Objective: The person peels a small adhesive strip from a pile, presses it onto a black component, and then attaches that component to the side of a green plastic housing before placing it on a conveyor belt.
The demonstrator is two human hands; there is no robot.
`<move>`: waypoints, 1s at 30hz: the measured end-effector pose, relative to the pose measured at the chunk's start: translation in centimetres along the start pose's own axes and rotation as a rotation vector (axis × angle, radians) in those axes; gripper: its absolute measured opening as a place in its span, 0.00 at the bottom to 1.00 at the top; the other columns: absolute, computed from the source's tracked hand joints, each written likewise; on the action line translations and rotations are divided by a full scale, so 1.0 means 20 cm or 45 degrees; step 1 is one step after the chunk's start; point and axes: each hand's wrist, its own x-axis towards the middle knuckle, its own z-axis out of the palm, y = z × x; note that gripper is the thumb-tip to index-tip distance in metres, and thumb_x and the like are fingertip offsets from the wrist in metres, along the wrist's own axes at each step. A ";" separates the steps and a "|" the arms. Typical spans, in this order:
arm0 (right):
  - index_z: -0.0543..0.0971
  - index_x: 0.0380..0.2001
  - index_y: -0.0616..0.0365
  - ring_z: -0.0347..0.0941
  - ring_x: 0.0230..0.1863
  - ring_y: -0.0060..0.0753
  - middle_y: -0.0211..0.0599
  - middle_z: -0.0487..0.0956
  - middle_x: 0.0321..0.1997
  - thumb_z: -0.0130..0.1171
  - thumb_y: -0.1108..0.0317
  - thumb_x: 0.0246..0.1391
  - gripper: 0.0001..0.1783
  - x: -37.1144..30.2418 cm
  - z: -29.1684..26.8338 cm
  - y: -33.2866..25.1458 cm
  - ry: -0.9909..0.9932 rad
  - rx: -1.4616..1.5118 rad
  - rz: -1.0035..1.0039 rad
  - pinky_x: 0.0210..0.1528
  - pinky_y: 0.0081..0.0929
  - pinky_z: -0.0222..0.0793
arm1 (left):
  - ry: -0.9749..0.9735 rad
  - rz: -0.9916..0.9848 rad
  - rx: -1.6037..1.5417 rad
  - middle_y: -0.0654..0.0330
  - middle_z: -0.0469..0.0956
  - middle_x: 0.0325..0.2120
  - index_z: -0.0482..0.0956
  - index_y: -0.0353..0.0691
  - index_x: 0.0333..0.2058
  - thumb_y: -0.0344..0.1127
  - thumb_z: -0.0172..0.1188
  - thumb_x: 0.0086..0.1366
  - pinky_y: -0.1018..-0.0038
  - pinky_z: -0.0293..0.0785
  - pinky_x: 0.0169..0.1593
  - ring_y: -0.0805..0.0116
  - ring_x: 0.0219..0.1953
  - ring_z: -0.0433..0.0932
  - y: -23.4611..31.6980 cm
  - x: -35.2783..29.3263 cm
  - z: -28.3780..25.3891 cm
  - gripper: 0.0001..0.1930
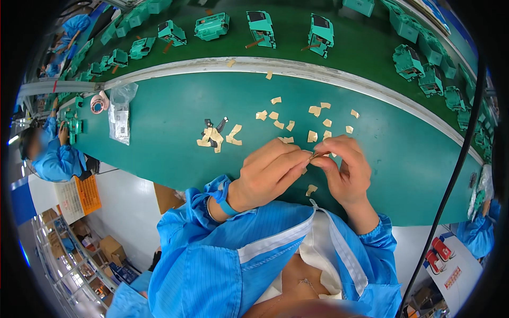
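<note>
Head view: a small tan strip (317,155) is being pinched between the left hand (268,175) and right hand (344,169), both closed on it at the fingertips, its long axis running left to right between them. Tan scraps (275,114) are lying beyond on the green bench (175,153); a clear bag (121,114) with a white label is lying far left.

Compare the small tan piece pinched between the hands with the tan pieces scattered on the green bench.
The pinched piece is held off the surface by both hands' fingers; the scattered pieces lie loose and untouched. The pinched piece is mostly hidden; the scattered pieces show whole. Both look the same tan colour.
</note>
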 end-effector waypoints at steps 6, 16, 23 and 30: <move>0.78 0.27 0.63 0.74 0.26 0.34 0.40 0.76 0.29 0.62 0.83 0.33 0.11 -0.02 -0.01 0.04 -0.052 -0.051 -0.125 0.25 0.21 0.69 | 0.018 -0.031 -0.016 0.55 0.76 0.26 0.78 0.31 0.32 0.19 0.63 0.50 0.75 0.72 0.25 0.64 0.23 0.75 0.01 -0.01 0.01 0.08; 0.76 0.22 0.56 0.70 0.31 0.36 0.38 0.75 0.35 0.68 0.74 0.33 0.11 -0.06 -0.15 0.09 -0.327 -0.387 0.011 0.30 0.31 0.64 | 0.005 -0.115 0.177 0.57 0.79 0.28 0.80 0.33 0.33 0.20 0.63 0.52 0.79 0.73 0.26 0.70 0.24 0.77 -0.01 0.00 -0.03 0.09; 0.81 0.29 0.55 0.68 0.33 0.32 0.32 0.74 0.32 0.70 0.71 0.30 0.16 0.00 -0.05 0.05 -0.082 -0.395 -0.283 0.28 0.29 0.59 | 0.014 -0.111 0.140 0.57 0.79 0.26 0.81 0.34 0.34 0.21 0.63 0.51 0.80 0.73 0.27 0.70 0.24 0.78 0.00 0.00 -0.03 0.09; 0.82 0.28 0.54 0.66 0.32 0.32 0.30 0.73 0.30 0.67 0.72 0.26 0.16 0.02 -0.06 0.06 -0.149 -0.493 -0.489 0.28 0.28 0.58 | -0.152 -0.757 -0.624 0.58 0.79 0.25 0.80 0.32 0.36 0.29 0.60 0.60 0.81 0.74 0.27 0.75 0.24 0.79 0.02 -0.01 -0.06 0.08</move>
